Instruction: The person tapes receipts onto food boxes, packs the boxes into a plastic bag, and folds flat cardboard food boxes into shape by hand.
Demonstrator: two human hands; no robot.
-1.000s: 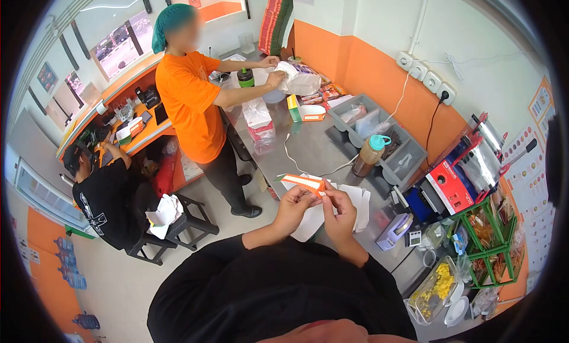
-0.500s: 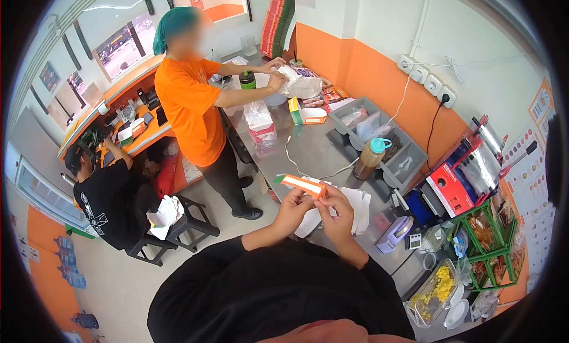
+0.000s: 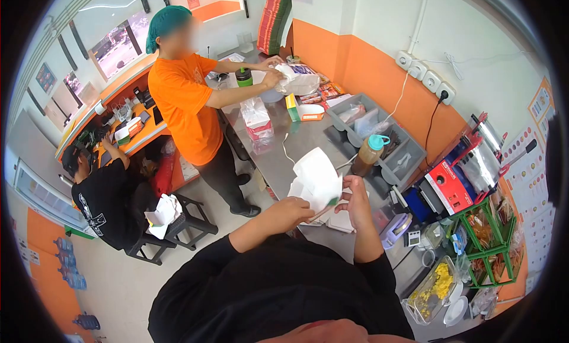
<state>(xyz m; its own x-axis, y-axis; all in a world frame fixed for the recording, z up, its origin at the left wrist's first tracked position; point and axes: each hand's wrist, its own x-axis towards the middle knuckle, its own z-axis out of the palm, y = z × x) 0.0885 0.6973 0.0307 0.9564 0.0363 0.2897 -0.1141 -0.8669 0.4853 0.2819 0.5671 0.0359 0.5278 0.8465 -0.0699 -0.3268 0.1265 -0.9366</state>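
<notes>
A white paper box [image 3: 317, 180], unfolded with its inner side up and a small green patch at its lower right, is held over the steel table's near edge. My left hand [image 3: 289, 215] grips its lower left edge. At its right side is my right hand [image 3: 354, 202], fingers raised and apart, close to the box; whether they touch it is unclear. Under and behind the hands lie more white sheets [image 3: 342, 222], partly hidden. A brown bottle with a turquoise lid [image 3: 368, 155] stands just beyond my right hand.
Across the steel table [image 3: 308, 138], a person in orange [image 3: 184, 106] handles a white bag [image 3: 296, 82]. Another person [image 3: 104, 200] sits at the left. A grey organizer [image 3: 409, 156], red sealer [image 3: 447, 186], tape dispenser [image 3: 394, 230] and tub of yellow pieces [image 3: 432, 289] line the right.
The narrow folded orange-and-white piece is no longer seen between my hands; a wide, opened white box is there. My right hand has lifted and spread its fingers. My left hand has turned sideways.
</notes>
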